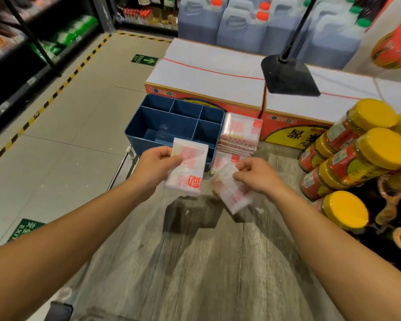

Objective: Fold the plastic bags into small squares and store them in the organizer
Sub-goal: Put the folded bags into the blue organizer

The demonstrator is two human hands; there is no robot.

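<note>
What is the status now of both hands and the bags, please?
Left hand has a grip on one folded bag; right hand pinches a second bag. Blue organizer holds no bags yet. Bag stack waits beside it. Nothing blocking.

Two bare forearms, no sleeves in view

The left hand (156, 166) and the right hand (256, 176) wear no gloves, rings, watch or bracelet; nails are short.
</note>
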